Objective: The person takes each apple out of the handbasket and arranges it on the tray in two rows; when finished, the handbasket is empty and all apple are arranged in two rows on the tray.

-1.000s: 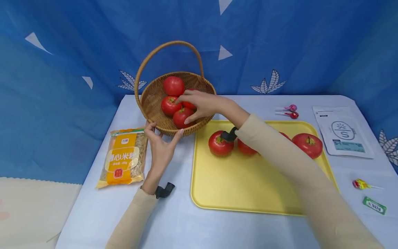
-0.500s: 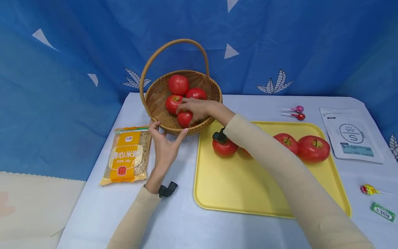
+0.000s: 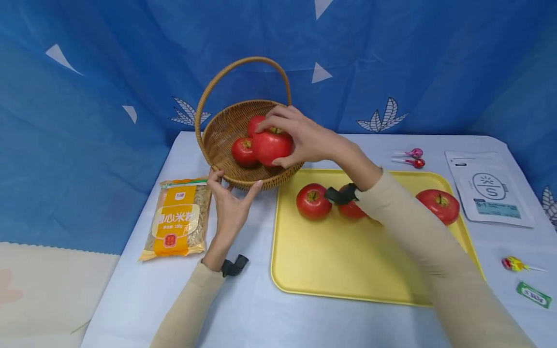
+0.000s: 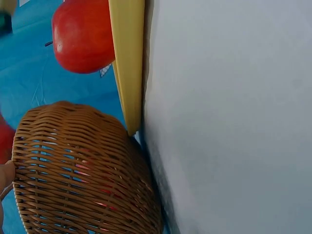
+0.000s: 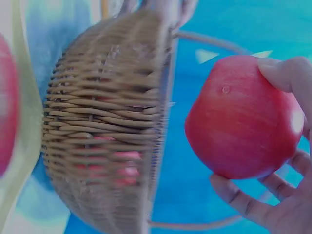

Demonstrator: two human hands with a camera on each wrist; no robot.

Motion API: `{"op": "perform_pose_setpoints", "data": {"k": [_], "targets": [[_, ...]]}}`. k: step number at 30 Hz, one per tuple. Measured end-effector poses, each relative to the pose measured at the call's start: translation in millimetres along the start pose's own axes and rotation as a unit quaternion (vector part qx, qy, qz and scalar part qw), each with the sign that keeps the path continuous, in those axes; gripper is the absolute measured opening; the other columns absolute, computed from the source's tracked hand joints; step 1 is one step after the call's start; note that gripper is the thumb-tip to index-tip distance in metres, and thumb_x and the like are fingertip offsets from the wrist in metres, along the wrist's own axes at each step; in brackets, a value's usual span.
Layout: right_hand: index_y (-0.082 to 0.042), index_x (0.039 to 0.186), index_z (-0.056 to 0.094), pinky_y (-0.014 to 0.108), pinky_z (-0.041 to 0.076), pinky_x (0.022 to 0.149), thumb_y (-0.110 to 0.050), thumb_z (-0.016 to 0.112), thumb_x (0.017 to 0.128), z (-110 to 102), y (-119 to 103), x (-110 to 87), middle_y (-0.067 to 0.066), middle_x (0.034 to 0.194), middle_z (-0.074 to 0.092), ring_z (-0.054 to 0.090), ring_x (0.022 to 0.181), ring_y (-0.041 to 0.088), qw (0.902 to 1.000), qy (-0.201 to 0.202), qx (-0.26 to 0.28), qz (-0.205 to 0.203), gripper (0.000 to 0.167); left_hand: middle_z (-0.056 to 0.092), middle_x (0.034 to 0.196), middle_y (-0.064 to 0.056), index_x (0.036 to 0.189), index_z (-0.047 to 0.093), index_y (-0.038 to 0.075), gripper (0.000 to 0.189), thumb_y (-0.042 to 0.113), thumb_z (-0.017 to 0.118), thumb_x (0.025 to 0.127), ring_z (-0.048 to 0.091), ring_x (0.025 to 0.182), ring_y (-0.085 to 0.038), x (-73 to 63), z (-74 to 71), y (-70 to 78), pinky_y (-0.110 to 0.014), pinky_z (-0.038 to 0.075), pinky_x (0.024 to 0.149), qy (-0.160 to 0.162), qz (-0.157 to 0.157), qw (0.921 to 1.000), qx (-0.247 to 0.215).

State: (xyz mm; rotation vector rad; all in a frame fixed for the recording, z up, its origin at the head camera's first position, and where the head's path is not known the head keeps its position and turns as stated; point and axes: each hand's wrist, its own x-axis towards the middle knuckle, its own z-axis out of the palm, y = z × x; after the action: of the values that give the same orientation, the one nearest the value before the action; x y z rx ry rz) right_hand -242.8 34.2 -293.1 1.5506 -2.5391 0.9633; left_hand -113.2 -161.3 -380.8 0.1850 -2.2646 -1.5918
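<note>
Presently, one fruit (image 3: 271, 148), clamped in right fingers (image 5: 242, 199) (smooth, might slip). One basket (image 3: 221, 145), rim gripped by left fingers (image 3: 215, 182); slackening could tip it.

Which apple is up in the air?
The apple gripped by the right hand, held above the wicker basket. The other visible apples lie in the basket or on the yellow tray.

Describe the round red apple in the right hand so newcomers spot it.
Start at the brown wicker basket with the arched handle. Above its opening, the bare right hand grips a round, glossy red apple. Other red apples lie in the basket or on the rectangular yellow tray; only this one is held.
</note>
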Motion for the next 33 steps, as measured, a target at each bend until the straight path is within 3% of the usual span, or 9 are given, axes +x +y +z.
{"op": "perform_pose_setpoints", "data": {"k": [4,6,9,16,21,26,29,33], "targets": [[-0.019,0.126,0.060,0.042,0.053,0.089,-0.030,0.087,0.071,-5,-23,-55.1,0.006,0.130,0.051,0.040,0.121,0.021,0.9997,0.021,-0.016,-0.003,0.062,0.001,0.160,-0.017,0.133,0.020,0.006,0.082,0.035,0.079,0.083,0.020,0.146,-0.028,5.4,2.4,-22.5,-0.048,0.035,0.115,0.007,0.012,0.9999,0.010],[-0.021,0.125,0.060,0.042,0.055,0.086,-0.032,0.088,0.070,5,-30,-82.5,0.004,0.129,0.051,0.041,0.120,0.021,0.9996,0.008,-0.026,0.005,0.063,0.001,0.161,-0.015,0.133,0.021,0.009,0.085,0.043,0.079,0.081,0.020,0.146,-0.026,8.2,3.7,-33.2,-0.047,0.036,0.114,0.009,0.014,0.9997,0.017],[-0.026,0.125,0.059,0.042,0.057,0.083,-0.036,0.088,0.068,28,-38,-115.8,0.001,0.129,0.051,0.042,0.120,0.022,0.9985,-0.029,-0.041,0.021,0.065,0.000,0.161,-0.015,0.133,0.020,0.008,0.087,0.045,0.078,0.080,0.019,0.146,-0.024,8.4,3.5,-32.5,-0.047,0.035,0.114,0.010,0.009,0.9997,0.021],[-0.030,0.127,0.056,0.038,0.057,0.083,-0.035,0.088,0.069,77,-45,-154.4,0.000,0.132,0.049,0.039,0.124,0.024,0.9910,-0.116,-0.050,0.046,0.067,0.007,0.156,-0.019,0.134,0.020,0.001,0.089,0.044,0.078,0.081,0.022,0.144,-0.026,8.8,4.2,-34.2,-0.048,0.036,0.113,0.014,0.020,0.9994,0.026],[-0.029,0.127,0.056,0.036,0.055,0.087,-0.042,0.088,0.069,92,-43,-160.8,0.001,0.130,0.048,0.041,0.120,0.020,0.9868,-0.122,-0.105,0.016,0.068,0.007,0.156,-0.020,0.134,0.021,0.001,0.089,0.042,0.079,0.081,0.022,0.144,-0.025,7.5,4.1,-35.2,-0.049,0.036,0.113,0.016,0.021,0.9994,0.022],[-0.030,0.135,0.052,0.040,0.053,0.094,-0.051,0.085,0.069,85,-47,-155.5,0.003,0.134,0.046,0.041,0.122,0.020,0.9821,-0.139,-0.126,0.014,0.077,0.003,0.158,-0.018,0.133,0.021,0.002,0.089,0.043,0.079,0.080,0.020,0.145,-0.025,7.0,4.3,-34.5,-0.049,0.036,0.113,0.015,0.021,0.9995,0.020],[-0.027,0.137,0.052,0.041,0.052,0.095,-0.053,0.082,0.072,67,-46,-138.5,0.005,0.135,0.048,0.043,0.123,0.020,0.9857,-0.119,-0.119,0.005,0.077,0.002,0.159,-0.017,0.132,0.021,0.003,0.088,0.044,0.079,0.080,0.019,0.146,-0.023,7.0,4.7,-34.0,-0.048,0.035,0.114,0.013,0.019,0.9995,0.021],[-0.019,0.132,0.056,0.038,0.052,0.091,-0.049,0.081,0.076,36,-29,-93.3,0.008,0.130,0.051,0.048,0.117,0.022,0.9932,-0.050,-0.104,-0.017,0.068,0.004,0.158,-0.017,0.132,0.020,0.003,0.087,0.043,0.079,0.081,0.020,0.145,-0.023,6.9,4.6,-34.5,-0.048,0.035,0.114,0.013,0.021,0.9995,0.020]]}}
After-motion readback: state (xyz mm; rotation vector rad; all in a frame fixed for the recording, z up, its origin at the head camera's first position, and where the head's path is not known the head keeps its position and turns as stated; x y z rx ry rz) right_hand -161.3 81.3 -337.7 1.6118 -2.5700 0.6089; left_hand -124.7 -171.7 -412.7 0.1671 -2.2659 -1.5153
